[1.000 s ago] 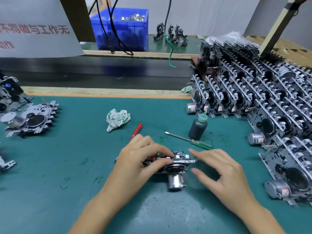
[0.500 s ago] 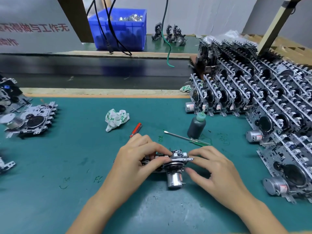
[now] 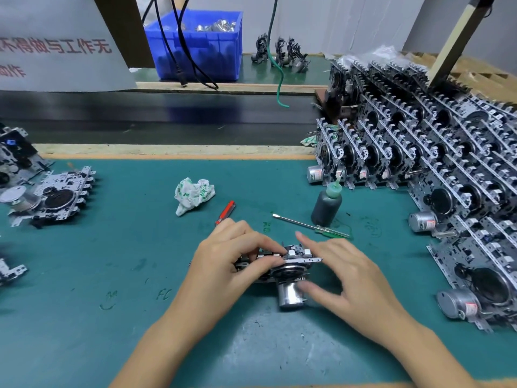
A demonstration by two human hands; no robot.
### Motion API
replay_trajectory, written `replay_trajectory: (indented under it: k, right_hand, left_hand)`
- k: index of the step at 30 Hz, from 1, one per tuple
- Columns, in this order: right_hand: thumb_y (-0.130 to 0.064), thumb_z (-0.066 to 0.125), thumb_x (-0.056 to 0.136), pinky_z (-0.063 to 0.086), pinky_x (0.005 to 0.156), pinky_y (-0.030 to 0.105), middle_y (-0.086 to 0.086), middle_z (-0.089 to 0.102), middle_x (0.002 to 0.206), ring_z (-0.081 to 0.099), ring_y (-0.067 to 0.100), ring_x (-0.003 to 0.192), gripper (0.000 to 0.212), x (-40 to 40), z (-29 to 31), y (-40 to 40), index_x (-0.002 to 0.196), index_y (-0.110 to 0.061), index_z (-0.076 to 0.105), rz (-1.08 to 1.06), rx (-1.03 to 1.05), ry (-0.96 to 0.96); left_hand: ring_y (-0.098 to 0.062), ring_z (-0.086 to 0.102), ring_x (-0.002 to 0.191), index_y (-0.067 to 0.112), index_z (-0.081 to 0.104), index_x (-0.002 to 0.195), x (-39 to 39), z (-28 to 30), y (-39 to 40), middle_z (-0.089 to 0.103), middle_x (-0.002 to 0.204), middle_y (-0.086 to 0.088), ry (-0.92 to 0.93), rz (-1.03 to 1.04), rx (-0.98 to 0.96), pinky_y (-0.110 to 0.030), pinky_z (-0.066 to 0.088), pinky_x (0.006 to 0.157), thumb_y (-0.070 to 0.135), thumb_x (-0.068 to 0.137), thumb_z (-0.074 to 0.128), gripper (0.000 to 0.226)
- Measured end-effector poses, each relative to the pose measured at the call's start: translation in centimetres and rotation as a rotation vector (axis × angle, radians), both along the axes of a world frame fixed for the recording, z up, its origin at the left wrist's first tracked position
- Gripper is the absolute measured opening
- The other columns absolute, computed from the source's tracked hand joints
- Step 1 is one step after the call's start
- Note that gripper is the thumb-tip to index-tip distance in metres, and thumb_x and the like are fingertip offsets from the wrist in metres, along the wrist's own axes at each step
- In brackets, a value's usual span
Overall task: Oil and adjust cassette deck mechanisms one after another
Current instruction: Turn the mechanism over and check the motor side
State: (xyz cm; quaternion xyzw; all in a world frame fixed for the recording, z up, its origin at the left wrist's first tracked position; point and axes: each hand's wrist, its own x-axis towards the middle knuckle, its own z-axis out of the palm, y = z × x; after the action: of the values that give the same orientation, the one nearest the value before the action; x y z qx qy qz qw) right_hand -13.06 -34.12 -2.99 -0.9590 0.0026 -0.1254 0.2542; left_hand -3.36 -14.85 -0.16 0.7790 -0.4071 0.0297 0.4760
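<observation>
A metal cassette deck mechanism (image 3: pixel 291 268) with a silver motor facing me stands on edge on the green mat (image 3: pixel 112 261). My left hand (image 3: pixel 232 261) grips its left side, fingers curled over the top edge. My right hand (image 3: pixel 344 273) holds its right side, thumb against the motor and index finger stretched over the top parts. A dark oil bottle (image 3: pixel 326 204) with a green nozzle stands behind the hands. A green-handled screwdriver (image 3: pixel 310 226) lies beside it, and a red-handled screwdriver (image 3: pixel 225 212) pokes out behind my left hand.
A large stack of mechanisms (image 3: pixel 447 175) fills the right side. More mechanisms (image 3: pixel 53 196) lie at the left edge. A crumpled cloth (image 3: pixel 193 194) sits mid-mat. Beyond a black conveyor belt (image 3: pixel 167 119) stands a blue bin (image 3: pixel 195 43) with cables hanging in front.
My right hand came in from hovering beside the mechanism and took hold of its right side; its index finger now reaches over the top. My left hand kept its grip.
</observation>
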Motion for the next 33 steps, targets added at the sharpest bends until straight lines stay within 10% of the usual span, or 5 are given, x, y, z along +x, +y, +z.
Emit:
replay_trajectory:
  k: [14,28,33]
  right_hand:
    - [-0.017,0.08,0.064,0.046,0.085,0.017,-0.01,0.068,0.1,0.064,0.009,0.095,0.037,2.6,0.0,0.9,0.096,-0.034,0.07,0.134,0.805,0.054]
    - [-0.018,0.081,0.067,0.041,0.088,0.014,-0.012,0.061,0.102,0.059,0.007,0.102,0.033,2.6,-0.2,0.9,0.096,-0.02,0.066,0.177,0.834,0.037]
    - [-0.043,0.073,0.071,0.036,0.092,0.011,-0.02,0.057,0.111,0.052,0.005,0.112,0.041,1.2,0.1,0.3,0.109,-0.039,0.061,0.064,0.503,0.029]
  left_hand:
    - [-0.001,0.042,0.074,0.033,0.071,0.087,0.0,0.0,0.0,0.045,0.068,0.015,-0.031,0.004,0.041,-0.009,0.032,0.07,0.038,0.083,0.064,0.01]
    - [-0.003,0.043,0.071,0.03,0.073,0.085,0.2,0.0,-0.2,0.046,0.064,0.013,-0.016,-0.023,0.005,-0.009,0.032,0.068,0.038,0.081,0.066,0.01]
    - [-0.003,0.044,0.071,0.033,0.072,0.084,0.2,-0.1,-0.2,0.045,0.064,0.014,-0.011,-0.007,-0.02,-0.01,0.032,0.068,0.032,0.08,0.069,0.005]
